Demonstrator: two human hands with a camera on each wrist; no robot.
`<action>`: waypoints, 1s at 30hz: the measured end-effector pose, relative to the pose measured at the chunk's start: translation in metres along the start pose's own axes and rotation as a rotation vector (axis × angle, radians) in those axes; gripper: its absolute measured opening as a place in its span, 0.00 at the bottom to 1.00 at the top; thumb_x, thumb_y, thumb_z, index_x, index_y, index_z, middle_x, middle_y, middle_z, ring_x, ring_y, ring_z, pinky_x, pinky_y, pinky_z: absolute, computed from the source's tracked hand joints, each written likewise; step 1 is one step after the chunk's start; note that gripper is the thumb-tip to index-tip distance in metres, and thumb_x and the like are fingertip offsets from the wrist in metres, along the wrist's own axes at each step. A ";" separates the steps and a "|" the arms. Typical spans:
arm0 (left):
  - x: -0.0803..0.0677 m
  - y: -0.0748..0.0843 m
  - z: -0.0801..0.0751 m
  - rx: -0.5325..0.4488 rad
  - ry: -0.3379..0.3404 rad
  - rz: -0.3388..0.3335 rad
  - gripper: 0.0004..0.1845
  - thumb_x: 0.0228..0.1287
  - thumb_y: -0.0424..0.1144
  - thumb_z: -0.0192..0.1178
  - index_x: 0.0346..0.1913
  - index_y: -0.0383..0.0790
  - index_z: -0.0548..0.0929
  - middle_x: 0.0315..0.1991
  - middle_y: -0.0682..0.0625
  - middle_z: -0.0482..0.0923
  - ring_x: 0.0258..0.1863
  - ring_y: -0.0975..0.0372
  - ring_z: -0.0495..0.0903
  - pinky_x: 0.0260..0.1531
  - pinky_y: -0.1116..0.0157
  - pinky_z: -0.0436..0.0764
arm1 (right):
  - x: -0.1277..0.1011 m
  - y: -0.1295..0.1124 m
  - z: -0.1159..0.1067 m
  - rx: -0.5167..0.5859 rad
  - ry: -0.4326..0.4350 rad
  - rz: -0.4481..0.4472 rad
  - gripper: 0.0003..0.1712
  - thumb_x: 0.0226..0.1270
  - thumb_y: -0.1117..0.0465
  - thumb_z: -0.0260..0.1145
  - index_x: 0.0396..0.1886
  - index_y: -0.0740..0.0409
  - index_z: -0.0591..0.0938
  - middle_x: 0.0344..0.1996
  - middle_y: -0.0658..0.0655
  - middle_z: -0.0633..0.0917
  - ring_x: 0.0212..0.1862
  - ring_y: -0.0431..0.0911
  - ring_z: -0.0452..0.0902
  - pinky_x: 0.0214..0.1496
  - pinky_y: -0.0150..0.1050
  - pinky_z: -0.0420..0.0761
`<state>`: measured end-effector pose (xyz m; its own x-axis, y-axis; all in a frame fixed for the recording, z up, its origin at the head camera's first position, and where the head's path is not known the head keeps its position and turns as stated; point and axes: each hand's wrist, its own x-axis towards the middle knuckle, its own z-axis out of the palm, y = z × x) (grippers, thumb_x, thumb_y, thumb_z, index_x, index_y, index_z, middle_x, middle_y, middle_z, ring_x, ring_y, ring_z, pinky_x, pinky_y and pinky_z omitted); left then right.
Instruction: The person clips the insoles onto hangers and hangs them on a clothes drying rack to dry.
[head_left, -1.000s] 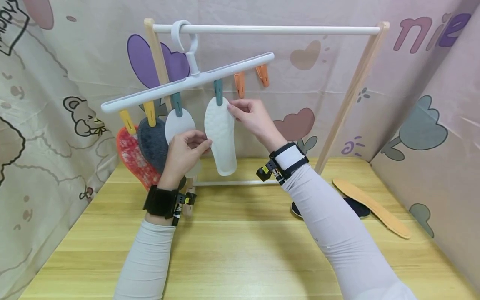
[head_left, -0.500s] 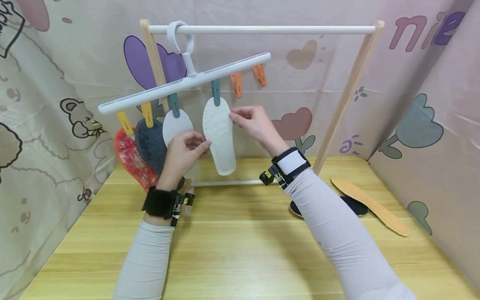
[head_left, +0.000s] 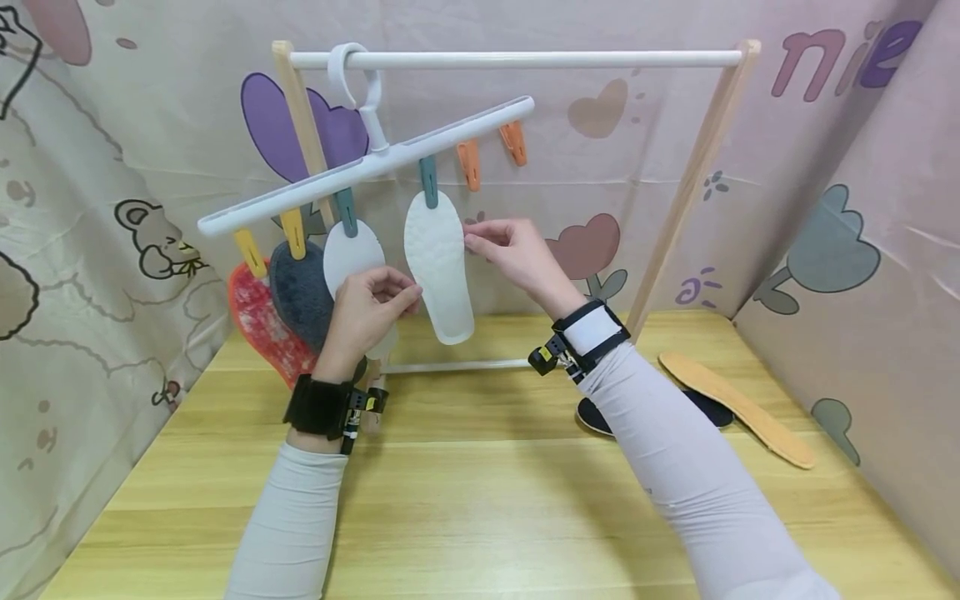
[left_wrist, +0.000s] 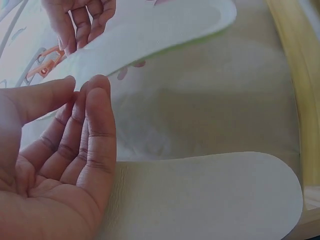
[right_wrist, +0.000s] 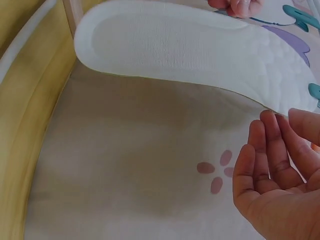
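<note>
A white insole [head_left: 438,267] hangs from a teal clip [head_left: 428,181] on the tilted white hanger [head_left: 367,165]. My left hand [head_left: 408,293] is at its left edge, fingers relaxed, tips touching or almost touching the rim; the left wrist view shows the thumb and fingers [left_wrist: 95,115] apart beside the insole [left_wrist: 150,35]. My right hand [head_left: 474,237] hovers at the insole's right edge with loose fingers [right_wrist: 272,145] just off the rim [right_wrist: 200,45]. A second white insole [head_left: 351,250] hangs behind my left hand, with a grey insole [head_left: 300,292] and a red one [head_left: 258,321] beside it.
The hanger hooks over a white rod [head_left: 517,60] on a wooden frame [head_left: 693,183]. Two orange clips [head_left: 468,162] hang free. On the wooden table [head_left: 480,500] at right lie a tan insole [head_left: 738,408] and a dark insole [head_left: 708,412]. Printed cloth walls enclose the space.
My right hand has slid down from the top of the hanging insole near the clip to its right edge. The hanger's right end has risen slightly. The left hand has barely moved.
</note>
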<state>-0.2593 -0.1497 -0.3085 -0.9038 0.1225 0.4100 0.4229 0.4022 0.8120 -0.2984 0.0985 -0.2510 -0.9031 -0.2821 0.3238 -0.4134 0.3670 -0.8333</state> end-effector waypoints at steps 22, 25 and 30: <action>-0.002 0.004 0.023 -0.037 -0.116 0.014 0.07 0.75 0.36 0.69 0.44 0.34 0.89 0.36 0.37 0.90 0.33 0.51 0.90 0.36 0.70 0.88 | -0.025 0.023 -0.022 -0.140 -0.057 0.040 0.18 0.81 0.55 0.66 0.62 0.60 0.88 0.54 0.65 0.91 0.57 0.52 0.88 0.67 0.47 0.82; -0.003 0.004 0.029 -0.020 -0.131 0.022 0.07 0.74 0.36 0.69 0.43 0.34 0.89 0.35 0.38 0.90 0.32 0.52 0.89 0.34 0.71 0.87 | -0.030 0.026 -0.026 -0.166 -0.065 0.043 0.18 0.81 0.54 0.66 0.62 0.58 0.88 0.54 0.63 0.92 0.57 0.50 0.88 0.66 0.45 0.83; -0.004 0.004 0.039 0.001 -0.167 0.023 0.07 0.74 0.36 0.69 0.43 0.33 0.89 0.34 0.39 0.90 0.32 0.53 0.89 0.33 0.71 0.87 | -0.039 0.031 -0.035 -0.188 -0.076 0.050 0.17 0.81 0.55 0.67 0.61 0.58 0.89 0.53 0.62 0.92 0.56 0.50 0.89 0.63 0.43 0.84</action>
<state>-0.2570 -0.1130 -0.3235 -0.8924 0.2805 0.3534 0.4432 0.3989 0.8027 -0.2800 0.1514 -0.2736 -0.9146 -0.3227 0.2435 -0.3891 0.5394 -0.7468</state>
